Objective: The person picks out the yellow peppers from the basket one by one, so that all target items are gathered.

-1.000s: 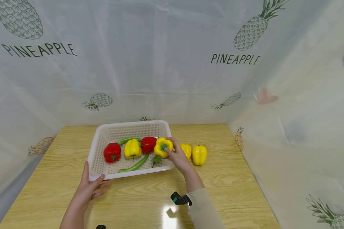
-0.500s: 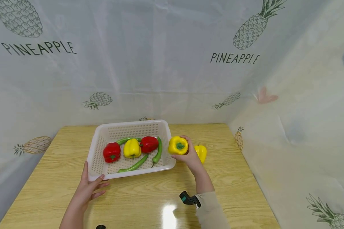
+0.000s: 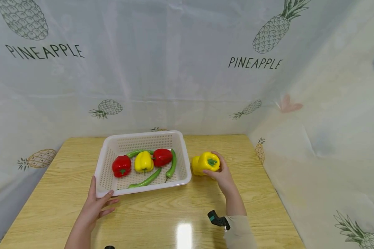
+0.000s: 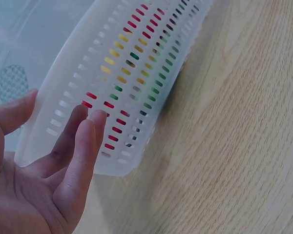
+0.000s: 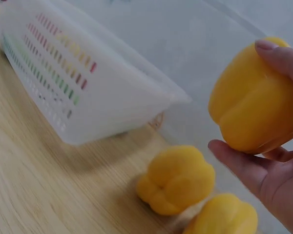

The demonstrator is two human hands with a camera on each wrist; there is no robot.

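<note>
My right hand (image 3: 222, 174) grips a yellow bell pepper (image 3: 208, 162), thumb and fingers on opposite sides. In the right wrist view this bell pepper (image 5: 256, 100) is raised above two more yellow bell peppers on the table, one nearer the basket (image 5: 178, 179) and one beside it (image 5: 224, 217). In the head view the held pepper partly covers the first and almost wholly hides the second. At the near left corner of the white plastic basket (image 3: 143, 188), my left hand (image 3: 95, 205) rests with spread, fairly straight fingers (image 4: 78, 161) about the rim.
Inside the basket lie two red bell peppers, one left (image 3: 122, 166) and one right (image 3: 162, 157), a yellow bell pepper (image 3: 144, 162) between them, and several green chili peppers (image 3: 148, 179). A pineapple-print curtain (image 3: 162, 76) hangs behind the wooden table (image 3: 156, 214).
My right hand has moved the yellow bell pepper from over the basket's right end rightward, beyond the rim, to over the table peppers. My left hand and the basket have stayed in place.
</note>
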